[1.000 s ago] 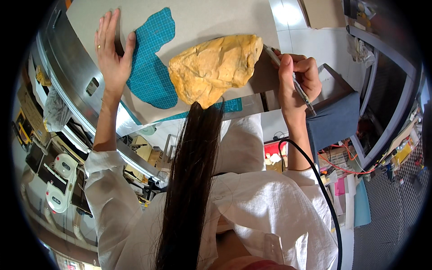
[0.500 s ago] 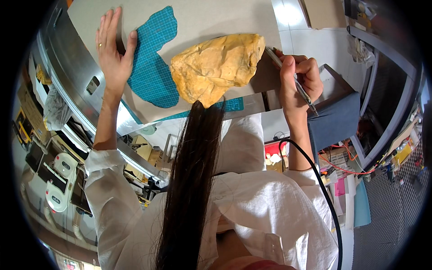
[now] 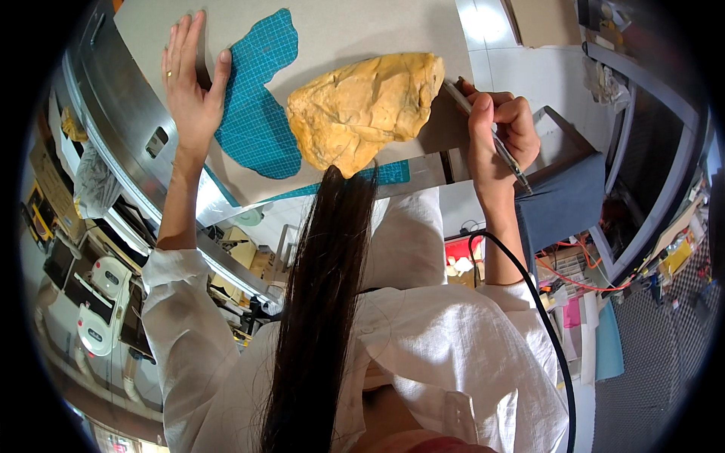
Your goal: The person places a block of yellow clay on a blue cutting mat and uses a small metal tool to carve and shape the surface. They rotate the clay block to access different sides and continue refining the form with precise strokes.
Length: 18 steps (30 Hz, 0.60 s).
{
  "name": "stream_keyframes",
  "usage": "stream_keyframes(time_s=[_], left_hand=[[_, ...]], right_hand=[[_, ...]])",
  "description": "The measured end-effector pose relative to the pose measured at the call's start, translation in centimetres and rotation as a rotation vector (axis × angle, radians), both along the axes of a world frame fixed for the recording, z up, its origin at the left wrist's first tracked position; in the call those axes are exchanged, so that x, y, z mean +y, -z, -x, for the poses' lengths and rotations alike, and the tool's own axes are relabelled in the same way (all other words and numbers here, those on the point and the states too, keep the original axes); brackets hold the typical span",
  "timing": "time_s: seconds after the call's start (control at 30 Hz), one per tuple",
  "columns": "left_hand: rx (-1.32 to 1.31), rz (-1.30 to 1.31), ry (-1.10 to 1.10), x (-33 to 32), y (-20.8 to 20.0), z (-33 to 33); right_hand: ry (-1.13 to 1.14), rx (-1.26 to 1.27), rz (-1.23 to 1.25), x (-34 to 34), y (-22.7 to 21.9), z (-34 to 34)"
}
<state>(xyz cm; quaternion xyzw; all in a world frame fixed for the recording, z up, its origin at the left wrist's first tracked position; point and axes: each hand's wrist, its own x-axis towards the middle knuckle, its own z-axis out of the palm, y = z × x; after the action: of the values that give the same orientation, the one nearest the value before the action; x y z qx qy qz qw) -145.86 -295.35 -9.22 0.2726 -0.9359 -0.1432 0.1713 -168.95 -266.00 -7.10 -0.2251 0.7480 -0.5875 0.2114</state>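
Note:
My left hand point(image 3: 191, 90) lies flat on a beige sheet point(image 3: 370, 30), fingers stretched upward and thumb beside a teal gridded patch point(image 3: 260, 113) with a curved outline. I cannot tell whether that patch is a cut piece or an opening showing a mat beneath. Right of it sits a yellow, rough, rock-like lump point(image 3: 362, 109). In my right hand point(image 3: 504, 136) is a slim silvery pen point(image 3: 506, 151), pinched between thumb and fingers. The pen slants, its upper end close to the lump's right end and its other end toward me.
Dark hair point(image 3: 321, 302) hangs over the near edge of the work surface and the lump's lower tip. A black cable point(image 3: 540, 302) loops past my right forearm. Dark blue cloth point(image 3: 559, 200) lies to the right, near a grey metal frame point(image 3: 649, 83). A metal panel point(image 3: 128, 98) stands at left.
The lump and teal patch sit very slightly higher in the picture. Both hands keep nearly the same place and pose, and the pen stays in my right hand.

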Motion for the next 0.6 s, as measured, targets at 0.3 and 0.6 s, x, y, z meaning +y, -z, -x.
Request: stream_keyframes(time_s=[0.3, 0.6], left_hand=[[-0.028, 0.027, 0.004, 0.4, -0.5, 0.3], [-0.02, 0.006, -0.001, 0.8, -0.8, 0.9]], right_hand=[[-0.001, 0.007, -0.013, 0.1, -0.1, -0.2], [-0.013, 0.013, -0.018, 0.2, -0.2, -0.4]])
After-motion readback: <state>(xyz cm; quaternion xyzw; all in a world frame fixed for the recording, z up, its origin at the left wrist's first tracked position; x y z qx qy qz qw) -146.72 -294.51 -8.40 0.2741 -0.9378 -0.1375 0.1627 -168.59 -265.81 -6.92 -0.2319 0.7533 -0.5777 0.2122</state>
